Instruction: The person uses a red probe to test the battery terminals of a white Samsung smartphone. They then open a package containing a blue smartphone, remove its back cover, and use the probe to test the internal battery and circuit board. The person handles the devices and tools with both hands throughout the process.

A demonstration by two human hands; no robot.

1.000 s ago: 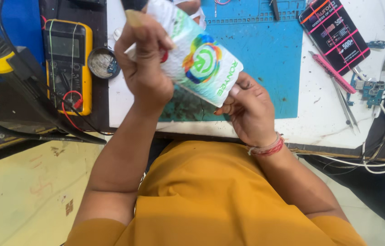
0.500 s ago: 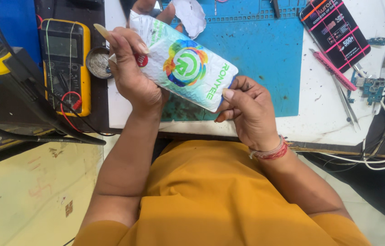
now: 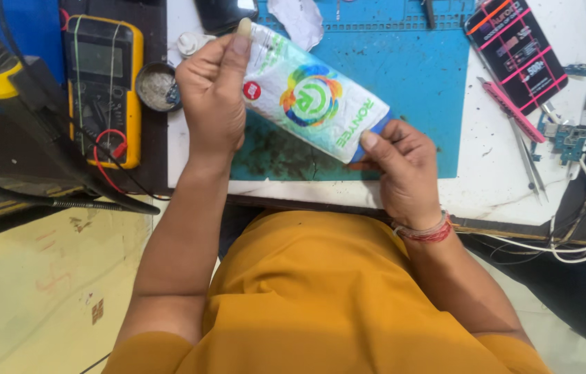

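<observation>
pouch: (image 3: 310, 100) lay slanted, long axis from upper left to lower right, above the worktop (image 3: 487, 187)
left hand: (image 3: 213, 90) pinched its top corner
right hand: (image 3: 404, 166) pinched its bottom end

A yellow multimeter (image 3: 102, 90) left of the blue mat (image 3: 410, 76); pink tweezers (image 3: 511, 111) right.

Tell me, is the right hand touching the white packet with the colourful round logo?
Touching. The head view shows the right hand pinching the lower end of the white packet with the colourful round logo between thumb and fingers.
</observation>
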